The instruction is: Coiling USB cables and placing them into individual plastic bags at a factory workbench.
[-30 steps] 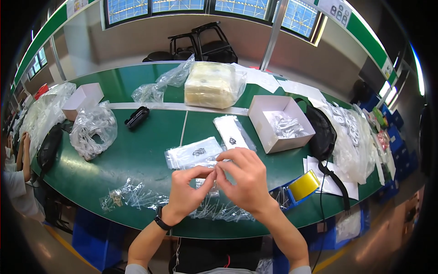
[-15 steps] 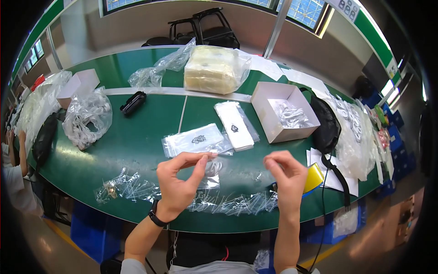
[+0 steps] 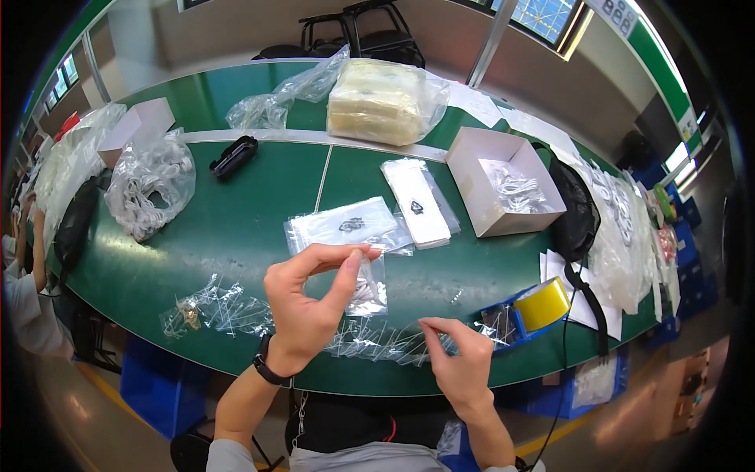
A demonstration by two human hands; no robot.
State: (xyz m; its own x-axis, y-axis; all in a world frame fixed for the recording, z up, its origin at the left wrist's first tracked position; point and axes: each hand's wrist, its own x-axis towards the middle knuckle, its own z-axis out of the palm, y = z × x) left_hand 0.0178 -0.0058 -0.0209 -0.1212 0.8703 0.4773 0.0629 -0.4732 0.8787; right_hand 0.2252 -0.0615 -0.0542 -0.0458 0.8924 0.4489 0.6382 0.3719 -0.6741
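Just in front of the left hand (image 3: 307, 315), a small clear bag (image 3: 368, 297) holding something pale is at the middle of the green surface (image 3: 236, 228); count the clock from it. The left grip is pinched, thumb and forefinger meeting over the bag's top; I cannot tell whether they hold it. A row of clear strips (image 3: 377, 344) lies at 6, probably for easy reach. The right hand (image 3: 464, 360), at 4, has its fingertips drawn together at the row; whether a strip is gripped is unclear.

The left forearm rises from 7, fingers curled into a ring; the right comes from 5, fingers pointing toward 10.

Flat bags (image 3: 334, 228) lie at 12, white cards (image 3: 425, 212) at 1, the open box (image 3: 495, 216) at 2, and yellow tape (image 3: 544, 305) at 3, seemingly arranged around the hands.
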